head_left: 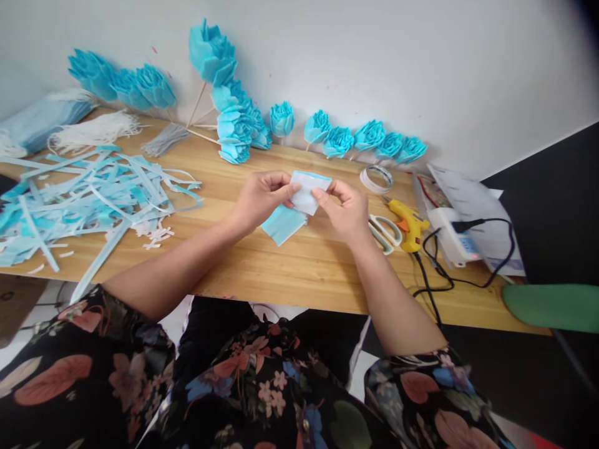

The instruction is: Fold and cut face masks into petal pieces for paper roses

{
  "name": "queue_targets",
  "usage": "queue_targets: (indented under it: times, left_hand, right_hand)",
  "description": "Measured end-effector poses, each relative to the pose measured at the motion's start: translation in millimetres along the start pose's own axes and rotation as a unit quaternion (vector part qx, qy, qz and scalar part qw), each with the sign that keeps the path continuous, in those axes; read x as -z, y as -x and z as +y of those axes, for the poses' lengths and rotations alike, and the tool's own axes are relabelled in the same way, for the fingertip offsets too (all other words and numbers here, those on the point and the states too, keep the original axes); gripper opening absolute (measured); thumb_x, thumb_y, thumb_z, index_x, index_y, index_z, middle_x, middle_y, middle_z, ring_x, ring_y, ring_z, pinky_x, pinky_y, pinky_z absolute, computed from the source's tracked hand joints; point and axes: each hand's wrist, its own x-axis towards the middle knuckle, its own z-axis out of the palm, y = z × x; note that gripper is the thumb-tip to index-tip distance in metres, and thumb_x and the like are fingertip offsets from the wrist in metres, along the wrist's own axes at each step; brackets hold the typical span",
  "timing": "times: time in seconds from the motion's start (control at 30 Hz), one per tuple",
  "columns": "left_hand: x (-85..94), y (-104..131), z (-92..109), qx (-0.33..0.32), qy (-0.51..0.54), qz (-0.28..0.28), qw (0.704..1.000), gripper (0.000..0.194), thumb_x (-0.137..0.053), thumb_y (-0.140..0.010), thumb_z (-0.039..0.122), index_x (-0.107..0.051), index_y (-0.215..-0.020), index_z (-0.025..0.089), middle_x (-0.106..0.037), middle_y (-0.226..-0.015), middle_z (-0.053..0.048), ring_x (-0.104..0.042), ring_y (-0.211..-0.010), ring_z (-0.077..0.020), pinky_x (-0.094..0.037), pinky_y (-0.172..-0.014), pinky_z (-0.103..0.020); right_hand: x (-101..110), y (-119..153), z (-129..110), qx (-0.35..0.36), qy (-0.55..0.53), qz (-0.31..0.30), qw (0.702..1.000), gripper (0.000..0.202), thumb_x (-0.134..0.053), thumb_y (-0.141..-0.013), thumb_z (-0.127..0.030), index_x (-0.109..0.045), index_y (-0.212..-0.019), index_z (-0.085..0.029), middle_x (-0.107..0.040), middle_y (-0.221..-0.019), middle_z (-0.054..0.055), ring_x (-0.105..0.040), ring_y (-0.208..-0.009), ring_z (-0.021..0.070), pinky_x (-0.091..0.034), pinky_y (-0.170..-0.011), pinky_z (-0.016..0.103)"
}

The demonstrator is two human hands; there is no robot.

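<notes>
Both hands pinch one small square of white and light-blue fabric, held up above the table with its white side facing me and a blue edge along the top. My left hand grips its left side between thumb and fingers. On the opposite side, my right hand has its thumb on the white face and its fingers behind. Just below, a light-blue fabric piece lies on the wooden table, partly covered by the held square. White-handled scissors rest to the right of my right hand.
Cut strips heap at the left, near white ear loops, grey wires and stacked masks. Blue flowers on sticks line the wall. Rightward are a tape roll, yellow glue gun and power strip with cables.
</notes>
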Motion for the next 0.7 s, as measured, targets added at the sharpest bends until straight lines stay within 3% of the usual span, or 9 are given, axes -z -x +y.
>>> queue_targets:
  times: [0.23,0.5,0.7]
  left_hand:
    - [-0.7,-2.3,-5.0,0.032,0.067,0.000,0.997,0.023,-0.073,-0.079,0.031,-0.061,-0.072,0.014,-0.066,-0.072,-0.001,-0.063,-0.066,-0.0116,-0.057,-0.066,-0.026]
    - [-1.0,-5.6,-5.2,0.023,0.088,-0.063,0.994,0.025,-0.078,-0.074,0.032,-0.065,-0.084,0.014,-0.069,-0.080,-0.002,-0.064,-0.070,-0.0115,-0.053,-0.060,-0.022]
    - [2.5,-5.5,-6.0,0.024,0.073,-0.033,0.996,0.019,-0.076,-0.076,0.031,-0.069,-0.082,0.014,-0.071,-0.078,-0.003,-0.062,-0.063,-0.0107,-0.052,-0.059,-0.024]
  right_hand:
    - [-0.1,0.0,-2.5,0.019,0.025,0.013,0.999,0.026,-0.063,-0.085,-0.041,-0.059,-0.068,-0.021,-0.064,-0.069,-0.002,-0.059,-0.068,0.0142,-0.049,-0.070,0.028]
    - [-1.8,2.5,-2.2,0.037,0.041,0.045,0.997,0.024,-0.064,-0.084,-0.038,-0.060,-0.066,-0.021,-0.065,-0.068,-0.002,-0.060,-0.066,0.0145,-0.048,-0.068,0.028]
    - [-1.1,-1.2,3.7,0.027,0.013,0.047,0.998,0.020,-0.062,-0.086,-0.039,-0.066,-0.078,-0.021,-0.069,-0.073,-0.001,-0.065,-0.072,0.0148,-0.051,-0.074,0.029]
